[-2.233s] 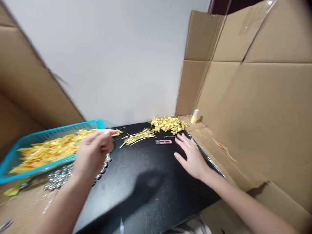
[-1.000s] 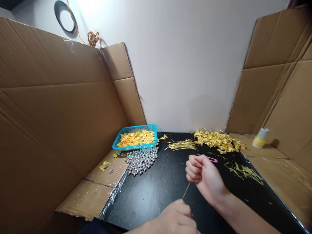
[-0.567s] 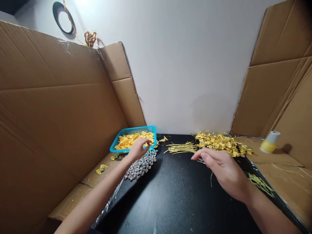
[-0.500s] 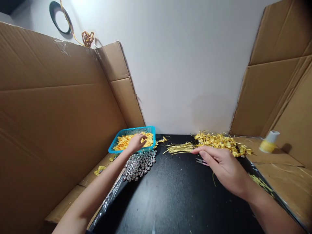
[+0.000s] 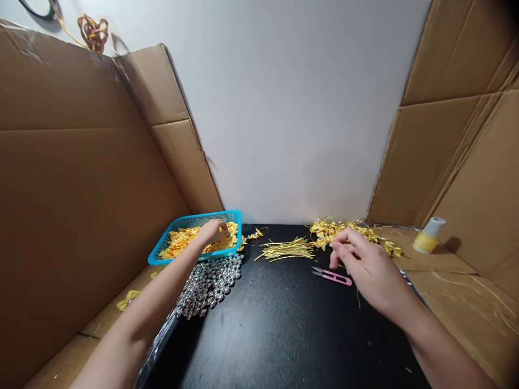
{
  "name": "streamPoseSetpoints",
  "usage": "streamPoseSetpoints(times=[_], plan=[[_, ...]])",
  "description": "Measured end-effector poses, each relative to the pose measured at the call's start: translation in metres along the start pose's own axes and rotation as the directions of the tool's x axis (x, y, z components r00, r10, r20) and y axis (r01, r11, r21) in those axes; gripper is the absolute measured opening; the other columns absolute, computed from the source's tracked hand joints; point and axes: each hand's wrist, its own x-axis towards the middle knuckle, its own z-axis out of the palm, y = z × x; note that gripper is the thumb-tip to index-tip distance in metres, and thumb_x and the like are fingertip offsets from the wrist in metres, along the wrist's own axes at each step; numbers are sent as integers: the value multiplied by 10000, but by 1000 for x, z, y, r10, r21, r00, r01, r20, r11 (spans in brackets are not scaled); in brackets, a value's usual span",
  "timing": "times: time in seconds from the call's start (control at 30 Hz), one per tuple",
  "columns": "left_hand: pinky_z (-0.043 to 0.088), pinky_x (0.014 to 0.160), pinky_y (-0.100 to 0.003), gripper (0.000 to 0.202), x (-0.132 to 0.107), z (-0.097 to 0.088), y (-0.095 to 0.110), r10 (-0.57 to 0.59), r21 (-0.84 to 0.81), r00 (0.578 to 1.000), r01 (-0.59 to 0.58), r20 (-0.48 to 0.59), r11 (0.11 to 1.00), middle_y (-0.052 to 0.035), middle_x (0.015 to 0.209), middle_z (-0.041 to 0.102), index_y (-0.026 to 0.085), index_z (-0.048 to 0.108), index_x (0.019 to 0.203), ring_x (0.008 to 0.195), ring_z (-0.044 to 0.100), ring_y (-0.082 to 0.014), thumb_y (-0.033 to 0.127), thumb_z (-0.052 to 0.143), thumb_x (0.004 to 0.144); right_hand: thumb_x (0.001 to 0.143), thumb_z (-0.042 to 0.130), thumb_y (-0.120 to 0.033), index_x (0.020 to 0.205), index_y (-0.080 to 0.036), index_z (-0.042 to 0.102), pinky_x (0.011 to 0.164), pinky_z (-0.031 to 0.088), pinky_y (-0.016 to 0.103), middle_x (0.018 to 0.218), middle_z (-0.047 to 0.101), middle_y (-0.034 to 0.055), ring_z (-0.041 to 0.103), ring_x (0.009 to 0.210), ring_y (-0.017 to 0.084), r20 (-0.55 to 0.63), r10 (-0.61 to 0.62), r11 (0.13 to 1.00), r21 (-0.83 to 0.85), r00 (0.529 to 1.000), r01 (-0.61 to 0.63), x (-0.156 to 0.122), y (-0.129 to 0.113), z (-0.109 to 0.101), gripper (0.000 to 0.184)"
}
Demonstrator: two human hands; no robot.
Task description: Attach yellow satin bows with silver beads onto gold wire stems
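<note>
Reaching into the basket (image 5: 239, 232), likely kept at the back left corner of the surface (image 5: 275, 335) for easy access, your left hand (image 5: 211, 232) sits among yellow bows (image 5: 182, 240), grip hidden; your right hand's (image 5: 367, 273) fingers clamp a dangling string (image 5: 358, 298), perhaps keeping it separate.

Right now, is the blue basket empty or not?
Not empty: many yellow pieces lie inside the blue basket, and the left hand is over them.

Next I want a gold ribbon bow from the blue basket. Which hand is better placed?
Probably the left hand: it is over the gold ribbon bows in the blue basket. The right hand is off by the pink thread snips.
</note>
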Motion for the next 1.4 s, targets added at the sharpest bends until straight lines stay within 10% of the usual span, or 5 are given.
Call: streamPoseSetpoints(times=[0.23,0.53,1.07,1.23,1.4], plan=[[525,719,-292,385,-25,-25,63,-29,-541,964,-123,-265,832,-45,863,663,125,626,872,807,632,-165,503,658,803,871,582,-381,765,-207,659,800,496,324,1109,677,65,622,1027,221,-149,6,975,223,989,27,11,7,16,218],[436,544,-186,391,-106,21,208,172,-870,965,-254,-198,422,28,638,547,165,629,762,556,484,-79,554,662,743,795,708,-300,760,-236,734,1053,421,421,1258,642,61,565,1219,226,-192,3,812,573,981,110,6,-11,43,77],[431,601,-198,211,-145,20,218,259,-841,934,-338,-245,422,11,707,617,205,698,826,616,516,-113,410,698,775,789,692,-171,750,-201,749,752,590,285,847,750,40,711,809,156,-332,-126,868,420,935,267,-3,-17,38,75],[401,552,-217,281,-148,-2,207,219,-744,916,-400,-335,536,6,643,561,202,647,698,593,484,-137,473,670,769,837,602,-30,996,-168,714,836,588,350,968,757,76,699,917,180,-328,-737,673,-286,590,682,-4,-5,19,238],[455,605,-243,332,-146,-5,203,400,-833,916,-190,41,519,-49,799,661,201,712,900,690,566,-171,500,676,760,861,570,-9,1150,-126,645,928,570,307,1030,753,70,674,1040,164,-91,-938,331,-516,333,790,-6,3,15,321]])
